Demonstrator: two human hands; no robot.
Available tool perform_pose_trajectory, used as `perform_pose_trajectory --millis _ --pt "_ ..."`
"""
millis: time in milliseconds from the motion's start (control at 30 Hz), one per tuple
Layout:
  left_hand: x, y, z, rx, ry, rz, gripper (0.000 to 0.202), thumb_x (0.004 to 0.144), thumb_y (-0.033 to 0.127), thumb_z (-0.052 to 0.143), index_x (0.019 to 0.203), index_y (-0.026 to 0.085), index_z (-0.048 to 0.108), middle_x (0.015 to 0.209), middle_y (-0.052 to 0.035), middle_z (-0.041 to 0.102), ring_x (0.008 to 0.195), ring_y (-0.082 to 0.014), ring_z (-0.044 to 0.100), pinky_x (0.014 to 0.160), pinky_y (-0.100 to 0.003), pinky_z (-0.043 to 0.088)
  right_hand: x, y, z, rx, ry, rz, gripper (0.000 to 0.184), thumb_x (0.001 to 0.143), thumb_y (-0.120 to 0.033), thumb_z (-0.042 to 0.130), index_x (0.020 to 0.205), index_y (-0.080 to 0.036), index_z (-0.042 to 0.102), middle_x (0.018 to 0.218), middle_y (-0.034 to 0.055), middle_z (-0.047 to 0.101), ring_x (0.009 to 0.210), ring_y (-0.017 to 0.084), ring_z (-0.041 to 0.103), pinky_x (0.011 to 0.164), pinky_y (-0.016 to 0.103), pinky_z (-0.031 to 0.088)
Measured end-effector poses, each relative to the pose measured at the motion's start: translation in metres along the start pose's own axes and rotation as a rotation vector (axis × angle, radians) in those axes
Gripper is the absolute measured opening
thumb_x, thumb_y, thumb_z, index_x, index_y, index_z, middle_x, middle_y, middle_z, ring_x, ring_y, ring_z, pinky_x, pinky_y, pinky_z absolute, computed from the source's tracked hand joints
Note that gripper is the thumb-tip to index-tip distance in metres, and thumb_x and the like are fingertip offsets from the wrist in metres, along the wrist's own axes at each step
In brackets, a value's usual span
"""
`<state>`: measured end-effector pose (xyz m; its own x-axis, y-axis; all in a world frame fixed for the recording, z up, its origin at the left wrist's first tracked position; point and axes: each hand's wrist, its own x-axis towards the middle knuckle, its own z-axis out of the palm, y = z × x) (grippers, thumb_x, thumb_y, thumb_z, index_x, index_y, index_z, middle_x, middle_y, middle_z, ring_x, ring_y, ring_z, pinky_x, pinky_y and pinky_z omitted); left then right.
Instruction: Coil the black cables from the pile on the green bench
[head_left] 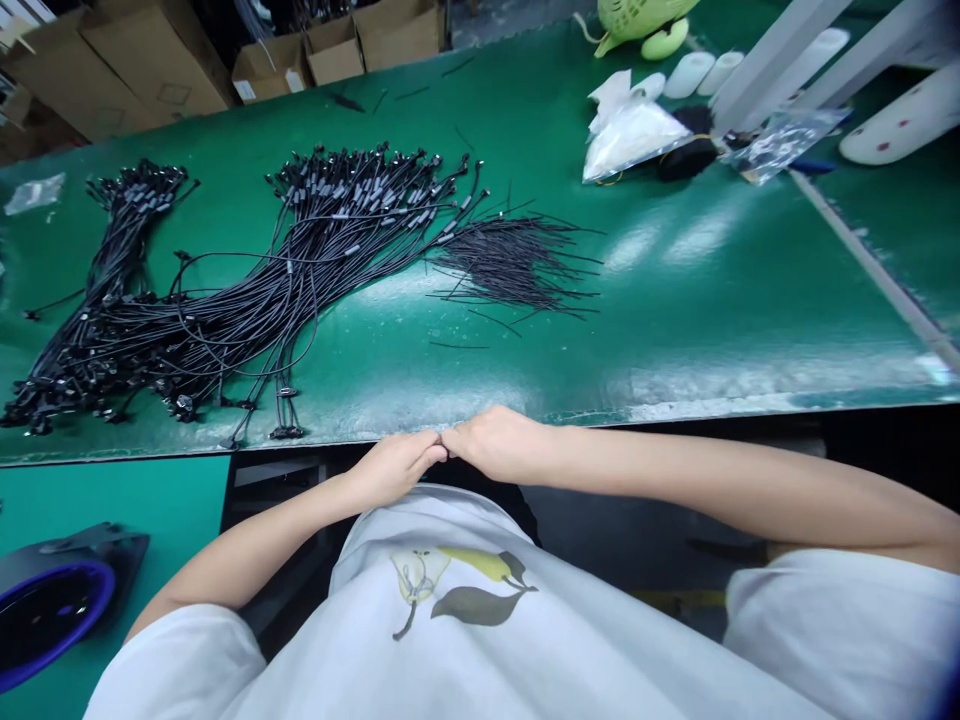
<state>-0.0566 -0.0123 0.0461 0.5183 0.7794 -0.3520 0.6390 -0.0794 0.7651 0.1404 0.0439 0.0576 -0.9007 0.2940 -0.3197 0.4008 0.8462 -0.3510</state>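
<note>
My left hand (396, 466) and my right hand (501, 444) meet at the front edge of the green table (675, 320), fingertips together. The fingers of both are closed, and whatever they may pinch is hidden. Beyond them lies a large bundle of black cables (247, 305) with small black connectors and grey sleeves near the far ends. A smaller bunch of the cables (124, 235) runs off at the left. To the right of the large bundle is a loose pile of thin black strips (517, 262), apart from both hands.
Cardboard boxes (154, 65) stand behind the table at the left. At the back right are a white plastic bag (634, 140), a clear bag (784, 145), a yellow-green basket (637, 15) and grey posts (780, 60). A dark round device with a blue rim (97, 600) sits at lower left.
</note>
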Motion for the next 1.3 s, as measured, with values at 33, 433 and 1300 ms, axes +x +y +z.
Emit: perform_pose_trajectory --millis 33,433,1300 --pt "0.001 0.0 -0.001 -0.125 -0.02 -0.019 0.034 0.098 0.04 0.031 0.088 0.018 0.055 0.073 -0.001 0.054 0.066 -0.0146 0.049 0.065 -0.027 0.038 0.0 -0.002 0.003 -0.061 0.062 0.019 0.023 0.096 -0.016 0.037 0.097 -0.012 0.059 0.082 0.0095 0.067 0.067 0.017 0.06 0.054 0.026 0.03" --pt "0.005 -0.023 0.007 -1.006 0.295 -0.242 0.042 0.08 0.055 0.063 0.077 0.014 0.055 0.056 0.0069 0.036 0.049 -0.006 0.029 0.05 -0.022 0.021 -0.002 0.131 -0.022 -0.012 0.624 0.542 0.032 0.1 -0.026 0.035 0.107 -0.017 0.065 0.103 0.0096 0.062 0.088 0.018 0.049 0.079 0.03 0.035" --pt "0.04 -0.012 0.009 -0.739 0.708 -0.008 0.03 0.093 0.041 0.046 0.078 0.017 0.057 0.064 0.0024 0.046 0.056 -0.0101 0.04 0.058 -0.024 0.036 0.038 0.011 0.028 0.233 0.791 0.233 0.021 0.095 -0.02 0.043 0.094 -0.015 0.063 0.084 0.0054 0.062 0.075 0.013 0.056 0.068 0.024 0.041"
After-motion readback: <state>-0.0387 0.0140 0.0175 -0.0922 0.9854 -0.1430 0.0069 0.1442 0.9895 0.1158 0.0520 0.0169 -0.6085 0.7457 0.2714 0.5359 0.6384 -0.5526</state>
